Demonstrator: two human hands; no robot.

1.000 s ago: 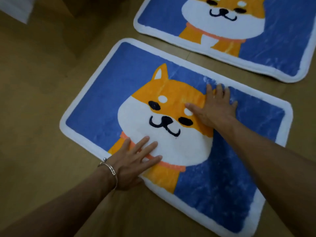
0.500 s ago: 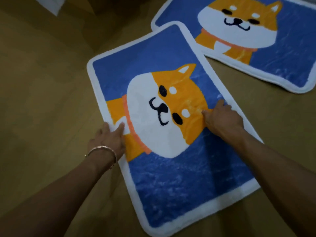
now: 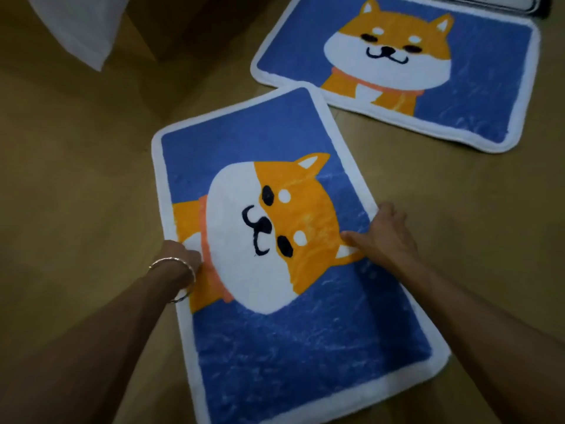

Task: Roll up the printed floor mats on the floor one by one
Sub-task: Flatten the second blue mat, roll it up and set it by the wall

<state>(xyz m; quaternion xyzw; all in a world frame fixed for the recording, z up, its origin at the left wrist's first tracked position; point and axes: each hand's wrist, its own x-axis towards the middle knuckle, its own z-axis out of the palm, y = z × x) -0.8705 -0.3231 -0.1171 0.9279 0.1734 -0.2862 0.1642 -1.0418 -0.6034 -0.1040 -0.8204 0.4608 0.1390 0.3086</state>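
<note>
Your right hand (image 3: pixel 385 237) pinches the near mat (image 3: pixel 275 362) at its right edge; the fingers of your left hand (image 3: pixel 181 255) are hidden. It looks soft and light, so roll from the short near edge.

Dim, warm indoor light leaves the wooden floor (image 3: pixel 76 179) murky, with dark shadow at the top and soft, slightly blurred, wide-angle-bent detail toward the edges.

The 2 mats are matt, fuzzy pile cloth: the near mat (image 3: pixel 275 347) shows pale brushed streaks in its blue nap, as does the far mat (image 3: pixel 489 71). The floor (image 3: pixel 76 179) looks like smooth wood with a faint sheen. The bracelet (image 3: pixel 171 261) is shiny metal. The white cloth (image 3: pixel 82 29) looks thin and matt.
</note>
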